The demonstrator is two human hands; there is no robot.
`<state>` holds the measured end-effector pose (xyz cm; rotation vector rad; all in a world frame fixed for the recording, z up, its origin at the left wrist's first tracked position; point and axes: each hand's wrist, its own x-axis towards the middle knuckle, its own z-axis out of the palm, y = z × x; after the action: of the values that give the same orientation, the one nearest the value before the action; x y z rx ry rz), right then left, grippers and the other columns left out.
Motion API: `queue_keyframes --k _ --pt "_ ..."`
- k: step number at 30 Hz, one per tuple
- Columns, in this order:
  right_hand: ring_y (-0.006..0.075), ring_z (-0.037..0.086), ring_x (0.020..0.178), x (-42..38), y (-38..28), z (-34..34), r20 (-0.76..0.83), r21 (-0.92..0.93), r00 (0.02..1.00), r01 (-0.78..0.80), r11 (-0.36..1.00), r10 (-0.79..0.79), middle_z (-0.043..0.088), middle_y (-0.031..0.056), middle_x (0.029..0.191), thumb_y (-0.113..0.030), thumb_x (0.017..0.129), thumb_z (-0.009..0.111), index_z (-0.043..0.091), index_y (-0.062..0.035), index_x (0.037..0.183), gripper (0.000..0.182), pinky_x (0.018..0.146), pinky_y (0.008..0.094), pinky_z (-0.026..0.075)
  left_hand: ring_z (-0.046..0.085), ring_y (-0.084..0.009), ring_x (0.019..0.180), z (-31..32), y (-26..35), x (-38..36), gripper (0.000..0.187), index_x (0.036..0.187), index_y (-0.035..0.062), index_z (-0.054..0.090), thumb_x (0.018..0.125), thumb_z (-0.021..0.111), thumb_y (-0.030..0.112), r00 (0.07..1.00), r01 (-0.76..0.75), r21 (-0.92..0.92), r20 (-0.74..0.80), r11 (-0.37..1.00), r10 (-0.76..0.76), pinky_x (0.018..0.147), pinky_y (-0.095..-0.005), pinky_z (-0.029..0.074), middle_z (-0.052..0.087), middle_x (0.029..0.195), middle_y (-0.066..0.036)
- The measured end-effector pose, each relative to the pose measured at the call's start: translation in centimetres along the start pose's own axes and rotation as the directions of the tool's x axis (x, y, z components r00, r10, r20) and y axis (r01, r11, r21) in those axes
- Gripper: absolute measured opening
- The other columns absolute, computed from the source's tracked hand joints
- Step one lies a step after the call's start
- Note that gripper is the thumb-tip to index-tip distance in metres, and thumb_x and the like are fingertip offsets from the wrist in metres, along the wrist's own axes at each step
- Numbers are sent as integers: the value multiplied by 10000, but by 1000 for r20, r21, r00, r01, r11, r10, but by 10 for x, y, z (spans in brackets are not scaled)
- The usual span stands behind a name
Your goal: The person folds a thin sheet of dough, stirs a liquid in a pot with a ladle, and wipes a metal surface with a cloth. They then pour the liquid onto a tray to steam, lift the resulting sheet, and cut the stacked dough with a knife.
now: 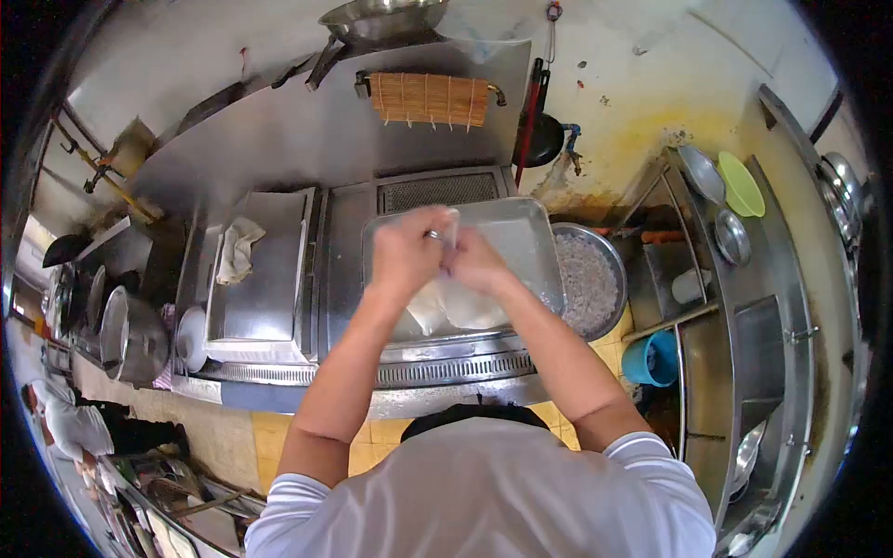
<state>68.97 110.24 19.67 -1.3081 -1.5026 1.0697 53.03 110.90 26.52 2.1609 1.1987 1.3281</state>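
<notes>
Both my hands meet above a large metal tray [532,232] on the steel counter. My left hand [406,249] is closed on a small whitish piece [451,230], blurred by motion. My right hand [476,260] presses against the same piece from the other side, its fingers bent. Beneath my hands, pale white flat pieces [470,307] lie in the near part of the tray. Just right of the tray stands a round metal bowl [621,279] filled with greyish-white bits in liquid.
A folded cloth [240,249] lies on the steel surface at left. Bamboo mat [430,99] hangs behind. Shelving [726,372] with bowls and a blue bucket [650,359] stand at right. A person [84,418] in white is far left.
</notes>
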Motion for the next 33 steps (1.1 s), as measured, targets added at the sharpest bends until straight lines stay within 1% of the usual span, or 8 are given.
queue_keyframes --k 6,13,17,20,23,24,29,33 --pt "361 700 1035 -37 142 -71 -6 -581 933 -297 758 361 713 266 1044 -89 842 570 719 4 1167 369 928 440 530 756 -260 885 -60 -45 1 185 1042 14 756 885 661 0 967 142 24 -216 990 -133 787 -342 569 759 970 -186" --pt "284 687 1065 -7 -26 19 -18 89 995 99 991 -97 718 197 1071 -58 865 622 687 11 1143 294 916 402 527 752 -278 954 -2 -23 -26 317 1035 76 775 782 645 -64 1000 -10 89 8 996 9 856 -373 596 766 1047 -132" --pt "359 694 975 -19 89 -11 10 -443 988 -133 887 153 712 236 992 -48 872 571 681 23 1056 226 873 450 525 743 -306 874 -57 -67 -11 245 1007 93 773 814 661 -8 965 78 32 -252 996 -68 790 -391 592 757 1010 -147" --pt "443 670 949 -51 199 -49 -165 -646 984 -59 761 -63 703 249 969 -61 867 555 668 31 986 189 851 501 526 722 -332 821 -62 -128 -53 157 948 98 768 842 670 35 916 399 254 -157 881 -370 734 -411 574 741 922 -149" --pt "441 672 958 -72 153 -37 -92 -860 979 13 511 -180 708 235 961 -90 870 564 678 18 981 192 857 527 533 692 -344 942 -18 -152 -116 204 925 133 774 894 667 304 897 257 505 192 824 -398 810 -468 565 730 951 -115" --pt "431 674 969 -70 156 -34 -63 -854 989 16 520 -134 710 230 982 -95 869 567 681 14 981 194 866 525 535 675 -349 1051 2 -174 -134 288 931 137 777 925 606 369 841 -60 598 462 800 -282 856 -479 562 737 1015 -114" --pt "410 668 1033 -44 206 -34 58 -911 869 -156 383 492 703 227 1108 -144 880 587 699 3 1034 240 916 497 538 694 -378 967 54 -195 -158 269 967 102 757 960 602 322 697 -14 582 589 813 -409 850 -493 555 743 1032 -147" --pt "334 701 1017 -11 120 -20 -27 -648 987 -138 749 159 722 197 1058 -155 880 625 715 -7 1086 269 912 423 550 705 -387 913 46 -134 -94 152 997 74 734 929 682 200 878 316 99 346 943 -331 801 -447 561 734 1006 -174"
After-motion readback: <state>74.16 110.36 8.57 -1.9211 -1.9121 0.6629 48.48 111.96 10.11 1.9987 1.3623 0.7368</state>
